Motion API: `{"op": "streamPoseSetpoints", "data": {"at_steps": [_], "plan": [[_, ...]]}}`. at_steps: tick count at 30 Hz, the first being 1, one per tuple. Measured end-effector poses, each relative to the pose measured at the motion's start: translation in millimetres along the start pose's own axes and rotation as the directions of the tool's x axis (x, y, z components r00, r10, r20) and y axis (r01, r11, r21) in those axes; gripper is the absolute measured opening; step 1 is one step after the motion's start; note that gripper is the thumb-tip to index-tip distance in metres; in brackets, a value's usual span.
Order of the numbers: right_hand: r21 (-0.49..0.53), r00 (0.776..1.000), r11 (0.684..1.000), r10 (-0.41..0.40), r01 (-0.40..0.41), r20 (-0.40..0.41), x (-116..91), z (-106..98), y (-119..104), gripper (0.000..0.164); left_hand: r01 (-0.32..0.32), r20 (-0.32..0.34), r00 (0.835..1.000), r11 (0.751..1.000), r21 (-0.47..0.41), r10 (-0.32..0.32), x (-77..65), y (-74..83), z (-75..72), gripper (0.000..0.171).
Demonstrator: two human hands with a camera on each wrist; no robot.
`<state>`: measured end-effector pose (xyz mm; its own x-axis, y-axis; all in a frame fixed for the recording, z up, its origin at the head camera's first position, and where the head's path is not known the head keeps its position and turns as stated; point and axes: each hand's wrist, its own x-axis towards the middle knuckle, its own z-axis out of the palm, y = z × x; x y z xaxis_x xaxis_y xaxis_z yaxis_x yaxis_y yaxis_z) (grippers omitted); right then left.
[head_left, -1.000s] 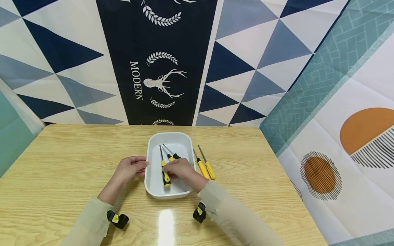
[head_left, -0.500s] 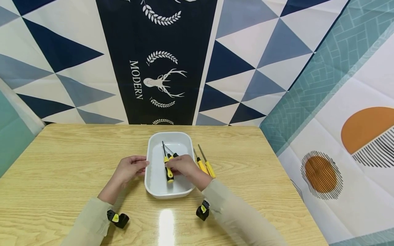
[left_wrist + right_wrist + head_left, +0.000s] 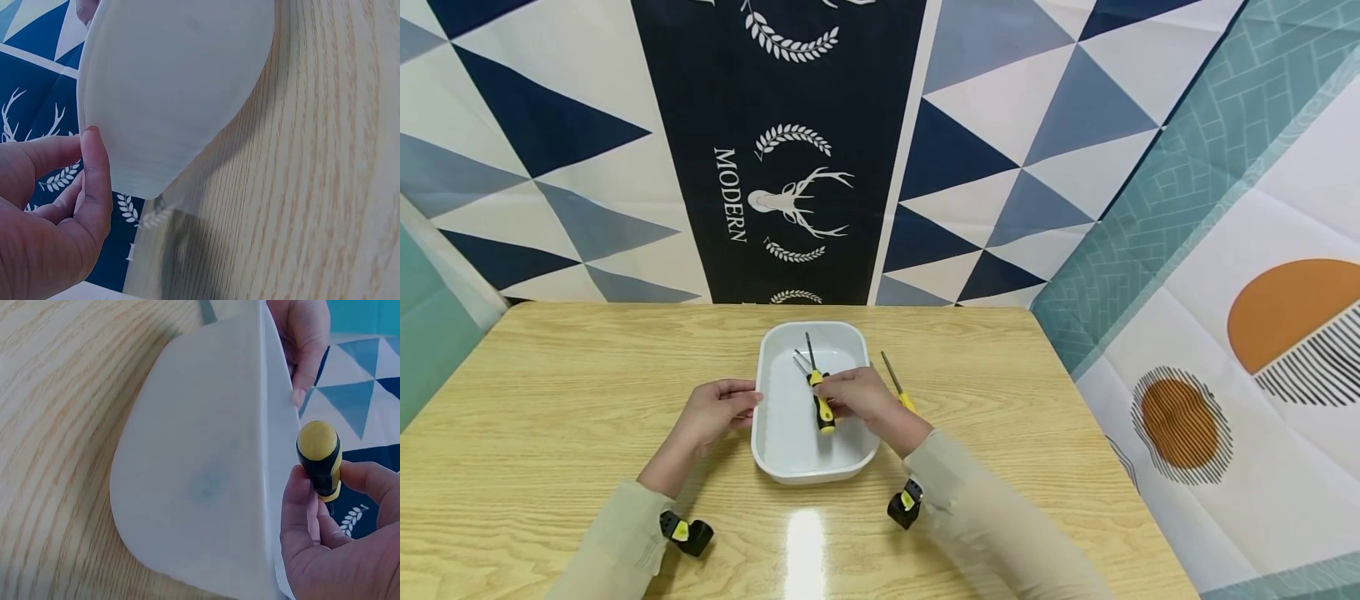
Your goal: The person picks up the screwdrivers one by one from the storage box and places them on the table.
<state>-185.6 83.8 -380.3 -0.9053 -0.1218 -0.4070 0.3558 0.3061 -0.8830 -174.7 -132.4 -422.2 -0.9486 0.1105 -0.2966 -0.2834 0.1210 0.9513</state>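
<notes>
Since the earlier frame, the held screwdriver [image 3: 823,410] and the right hand [image 3: 863,393] had both shifted a little rightward and farther from the person, while we saw the left hand [image 3: 724,408] and the white tray [image 3: 778,446] in nearly the same place. We found the right thumb and fingers pinched on the yellow-and-black handle, which was within the tray's outline from above, right of its middle. Our wrist view on that side showed the handle's butt raised above the rim, though we could not tell whether the shaft touched anything beneath it. What we judged to matter most was its line: the long axis ran mostly away from the person, shaft toward the far end of the tray, tip leaning slightly left, butt toward the near end. We noted that the right hand, reaching in over the right wall, lay against the right side of the handle and was plainly the nearer one; the left hand was clamped on the tray's left wall, well apart from the tool. Just beside the held shaft, on its left, we saw another shaft [image 3: 801,360], its handle mostly hidden. Outside the tray, a yellow screwdriver [image 3: 907,402] lay on the wooden table [image 3: 625,358], partly covered by the right wrist.
</notes>
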Motion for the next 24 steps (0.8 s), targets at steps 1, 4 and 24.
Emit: {"op": "streamPoseSetpoints", "data": {"at_steps": [1,4,24], "plan": [[-0.004,1.0,1.0,0.002,-0.002,-0.004,0,-1,0,0.027,-0.004,0.001,1.0,1.0,0.005,0.004,0.7,-1.1,-0.3,0.047],[-0.007,1.0,1.0,0.016,-0.017,-0.017,1,-5,0,0.028,0.009,0.0,1.0,1.0,0.0,-0.009,4.5,-5.9,-1.6,0.05],[0.013,0.998,0.998,0.057,-0.057,-0.031,-1,-21,-5,0.031,-0.009,0.009,1.0,1.0,0.015,0.009,3.3,-6.2,-2.6,0.054]]}}
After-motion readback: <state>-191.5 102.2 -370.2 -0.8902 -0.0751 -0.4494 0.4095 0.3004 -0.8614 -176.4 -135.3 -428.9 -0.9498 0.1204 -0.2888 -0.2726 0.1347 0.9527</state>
